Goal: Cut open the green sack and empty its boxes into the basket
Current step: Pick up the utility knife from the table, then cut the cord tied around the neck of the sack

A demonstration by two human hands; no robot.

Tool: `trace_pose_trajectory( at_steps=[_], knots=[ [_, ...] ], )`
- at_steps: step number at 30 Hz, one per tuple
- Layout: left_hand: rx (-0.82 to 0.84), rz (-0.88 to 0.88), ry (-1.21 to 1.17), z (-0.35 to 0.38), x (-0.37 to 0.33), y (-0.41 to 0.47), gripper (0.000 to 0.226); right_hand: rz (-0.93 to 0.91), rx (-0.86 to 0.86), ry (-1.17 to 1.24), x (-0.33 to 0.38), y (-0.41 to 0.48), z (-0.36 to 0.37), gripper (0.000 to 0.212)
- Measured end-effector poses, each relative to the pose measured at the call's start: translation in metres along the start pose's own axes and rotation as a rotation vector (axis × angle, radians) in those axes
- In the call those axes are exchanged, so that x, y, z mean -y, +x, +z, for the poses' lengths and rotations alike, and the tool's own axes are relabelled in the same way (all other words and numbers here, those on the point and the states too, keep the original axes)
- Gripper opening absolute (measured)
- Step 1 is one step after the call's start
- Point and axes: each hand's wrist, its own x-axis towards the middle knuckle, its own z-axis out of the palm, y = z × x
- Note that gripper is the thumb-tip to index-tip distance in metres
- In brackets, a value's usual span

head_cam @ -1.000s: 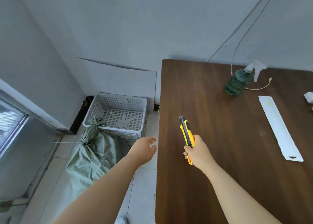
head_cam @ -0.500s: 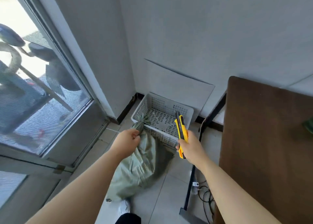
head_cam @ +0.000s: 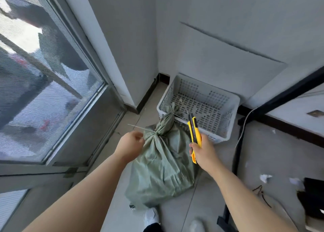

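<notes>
Sack: the green sack [head_cam: 163, 170] is lying on the pale tiled floor [head_cam: 215, 170], its tied neck leaning on the basket's near rim.
Tie: a thin strip [head_cam: 140, 128] is sticking out left from the neck.
Left hand [head_cam: 129, 145]: fingers are pinching the tie beside the knot.
Right hand [head_cam: 204, 152]: fingers are gripping a yellow utility knife [head_cam: 194, 131], tip up.
Basket: the white perforated basket [head_cam: 228, 121] is sitting in the corner by the grey wall [head_cam: 219, 21].
Room: a screened window [head_cam: 38, 74] is filling the left.
</notes>
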Motion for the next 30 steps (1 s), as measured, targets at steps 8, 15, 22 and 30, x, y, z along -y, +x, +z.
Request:
trace_pose_trajectory(
  at_steps=[8,15,22,30],
  knots=[
    [0.086,-0.135,-0.042,0.08,0.064,0.108,0.052,-0.005,-0.031,0.044,-0.058,0.094,0.052,0.02],
    [0.119,-0.115,0.025,0.172,0.112,0.214,0.085,-0.079,-0.01,0.158,-0.115,0.175,0.085,0.024],
    [0.139,-0.133,0.037,0.243,0.144,0.263,0.07,-0.069,-0.035,0.146,-0.177,0.213,0.092,0.018],
    [-0.109,0.018,-0.049,0.256,0.125,0.244,0.042,-0.067,-0.114,0.147,-0.188,0.215,0.09,0.017]
  ],
)
